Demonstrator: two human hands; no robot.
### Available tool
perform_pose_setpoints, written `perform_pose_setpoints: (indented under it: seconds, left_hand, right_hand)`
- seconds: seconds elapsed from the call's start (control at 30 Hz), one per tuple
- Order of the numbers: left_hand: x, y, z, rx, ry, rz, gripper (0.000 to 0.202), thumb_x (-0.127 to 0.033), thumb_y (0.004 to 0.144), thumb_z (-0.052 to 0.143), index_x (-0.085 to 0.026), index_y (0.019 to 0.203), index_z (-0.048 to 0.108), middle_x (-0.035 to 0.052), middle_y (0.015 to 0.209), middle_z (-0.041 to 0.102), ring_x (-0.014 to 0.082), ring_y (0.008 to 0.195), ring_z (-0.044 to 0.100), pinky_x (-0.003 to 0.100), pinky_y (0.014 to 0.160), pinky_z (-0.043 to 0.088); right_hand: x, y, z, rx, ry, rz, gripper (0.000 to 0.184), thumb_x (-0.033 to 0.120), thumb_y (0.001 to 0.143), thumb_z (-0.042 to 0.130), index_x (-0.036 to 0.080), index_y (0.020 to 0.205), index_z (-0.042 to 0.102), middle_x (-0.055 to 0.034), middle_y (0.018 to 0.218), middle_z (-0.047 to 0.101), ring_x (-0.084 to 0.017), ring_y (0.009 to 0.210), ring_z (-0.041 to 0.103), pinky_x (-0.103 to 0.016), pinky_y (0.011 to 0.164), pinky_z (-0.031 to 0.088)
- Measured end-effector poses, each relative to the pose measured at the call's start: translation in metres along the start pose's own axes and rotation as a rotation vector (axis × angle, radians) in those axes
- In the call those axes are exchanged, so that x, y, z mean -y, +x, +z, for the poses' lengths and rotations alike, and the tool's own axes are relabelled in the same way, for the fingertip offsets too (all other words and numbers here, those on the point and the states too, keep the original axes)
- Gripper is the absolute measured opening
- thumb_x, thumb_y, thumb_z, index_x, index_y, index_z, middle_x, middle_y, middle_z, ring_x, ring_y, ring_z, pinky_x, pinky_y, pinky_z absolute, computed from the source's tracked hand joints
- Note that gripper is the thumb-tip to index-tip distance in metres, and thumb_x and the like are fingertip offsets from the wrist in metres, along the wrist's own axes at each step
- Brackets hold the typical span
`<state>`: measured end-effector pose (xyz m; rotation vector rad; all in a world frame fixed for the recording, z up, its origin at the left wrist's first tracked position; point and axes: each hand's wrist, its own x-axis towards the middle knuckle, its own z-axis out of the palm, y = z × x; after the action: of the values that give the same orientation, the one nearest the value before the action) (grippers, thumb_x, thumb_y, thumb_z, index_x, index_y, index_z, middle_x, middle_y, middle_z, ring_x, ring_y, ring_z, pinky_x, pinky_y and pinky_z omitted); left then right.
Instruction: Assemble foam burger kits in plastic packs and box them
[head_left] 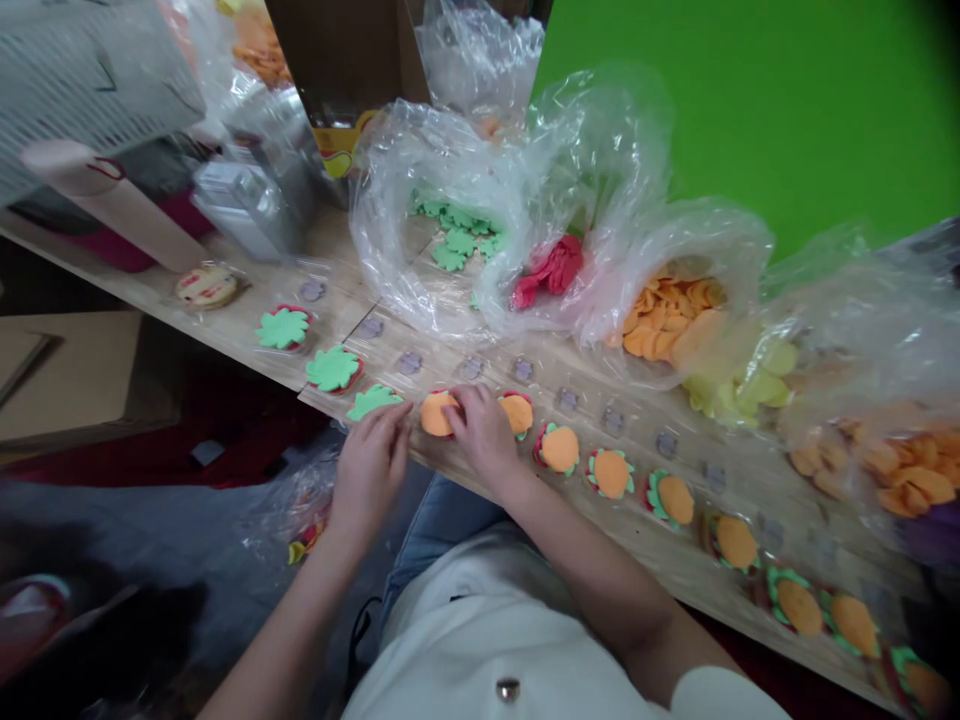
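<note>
My left hand (373, 462) is closed, with its fingers bent together at the edge of a green leaf-shaped foam piece (375, 401). Whether anything is pinched in it is hidden. My right hand (484, 430) has its thumb and fingers on an orange foam disc (437, 413) near the table's front edge. Two more green leaf pieces (334, 369) with red showing underneath lie to the left. On the right a row of stacks continues, each an orange disc (560, 448) over green and red layers.
Small greyish pieces (472, 367) in clear wrap line up behind the stacks. Open plastic bags hold green pieces (457, 240), red pieces (555, 268), orange discs (667, 315) and yellow pieces (750, 385). A pink bottle (112, 200) and clear containers (244, 205) stand at left.
</note>
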<state>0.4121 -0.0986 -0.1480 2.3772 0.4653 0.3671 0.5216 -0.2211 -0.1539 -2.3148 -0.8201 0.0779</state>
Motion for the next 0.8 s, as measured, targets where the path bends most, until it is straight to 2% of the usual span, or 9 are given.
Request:
perform_pose_setpoints:
  seconds: [0.1, 0.17, 0.3, 0.37, 0.43, 0.53, 0.63, 0.8]
  left_hand:
    - [0.002, -0.016, 0.008, 0.026, 0.053, 0.139, 0.042, -0.021, 0.084, 0.045, -0.022, 0.125, 0.047, 0.0102, 0.129, 0.050, 0.0238, 0.119, 0.043, 0.041, 0.101, 0.031]
    - [0.002, -0.022, 0.013, 0.029, 0.072, 0.176, 0.045, -0.020, 0.083, 0.047, -0.023, 0.128, 0.044, 0.0103, 0.133, 0.045, 0.0246, 0.123, 0.039, 0.043, 0.102, 0.030]
    - [0.002, -0.016, 0.009, -0.036, 0.072, 0.165, 0.045, -0.015, 0.083, 0.042, -0.021, 0.128, 0.043, 0.0111, 0.128, 0.050, 0.0229, 0.119, 0.043, 0.042, 0.100, 0.032]
    - [0.002, -0.009, 0.002, -0.091, 0.072, 0.154, 0.042, -0.014, 0.083, 0.041, -0.019, 0.124, 0.046, 0.0108, 0.122, 0.054, 0.0222, 0.115, 0.046, 0.040, 0.099, 0.034]
    - [0.003, -0.004, -0.005, -0.166, 0.081, 0.131, 0.038, -0.015, 0.082, 0.042, -0.019, 0.120, 0.050, 0.0100, 0.116, 0.057, 0.0222, 0.110, 0.049, 0.039, 0.096, 0.036]
    - [0.006, -0.003, -0.010, -0.242, 0.094, 0.086, 0.034, -0.016, 0.082, 0.044, -0.017, 0.115, 0.054, 0.0095, 0.111, 0.060, 0.0217, 0.106, 0.052, 0.038, 0.093, 0.039]
    - [0.009, -0.006, -0.004, -0.177, 0.103, 0.110, 0.034, -0.016, 0.083, 0.042, -0.016, 0.115, 0.054, 0.0104, 0.113, 0.060, 0.0211, 0.109, 0.051, 0.038, 0.095, 0.038]
    - [0.005, -0.014, 0.013, -0.026, 0.214, 0.240, 0.044, -0.016, 0.084, 0.042, -0.017, 0.128, 0.044, 0.0110, 0.130, 0.050, 0.0228, 0.126, 0.037, 0.043, 0.103, 0.029]
  right_hand:
    - [-0.004, -0.006, -0.011, -0.095, -0.002, 0.019, 0.022, 0.024, 0.090, 0.040, 0.017, 0.105, 0.055, -0.0066, 0.096, 0.059, -0.018, 0.091, 0.054, -0.031, 0.082, 0.044]
    - [-0.005, -0.013, -0.018, -0.112, -0.039, 0.007, 0.024, 0.025, 0.090, 0.041, 0.017, 0.108, 0.053, -0.0076, 0.098, 0.058, -0.018, 0.093, 0.053, -0.032, 0.083, 0.044]
    - [0.001, -0.020, -0.019, 0.057, -0.170, -0.231, 0.034, 0.033, 0.083, 0.053, 0.016, 0.113, 0.054, -0.0112, 0.106, 0.056, -0.023, 0.100, 0.048, -0.038, 0.088, 0.041]
    - [0.004, -0.016, -0.016, 0.101, -0.159, -0.279, 0.030, 0.031, 0.084, 0.054, 0.017, 0.110, 0.057, -0.0105, 0.105, 0.058, -0.023, 0.099, 0.048, -0.037, 0.087, 0.040]
    - [0.006, -0.009, -0.014, 0.077, -0.063, -0.207, 0.022, 0.029, 0.088, 0.048, 0.018, 0.100, 0.062, -0.0081, 0.097, 0.061, -0.020, 0.095, 0.050, -0.034, 0.085, 0.040]
    - [0.004, 0.001, -0.011, 0.083, 0.165, -0.017, 0.027, 0.031, 0.091, 0.041, 0.019, 0.095, 0.064, -0.0045, 0.089, 0.064, -0.015, 0.086, 0.056, -0.028, 0.077, 0.043]
    - [0.001, 0.007, -0.006, 0.128, 0.200, 0.065, 0.024, 0.028, 0.089, 0.044, 0.019, 0.107, 0.058, -0.0033, 0.092, 0.066, -0.015, 0.082, 0.059, -0.027, 0.072, 0.044]
    - [-0.002, 0.009, -0.001, 0.078, -0.101, -0.091, 0.021, 0.026, 0.089, 0.046, 0.018, 0.101, 0.060, -0.0072, 0.094, 0.063, -0.020, 0.091, 0.054, -0.033, 0.083, 0.041]
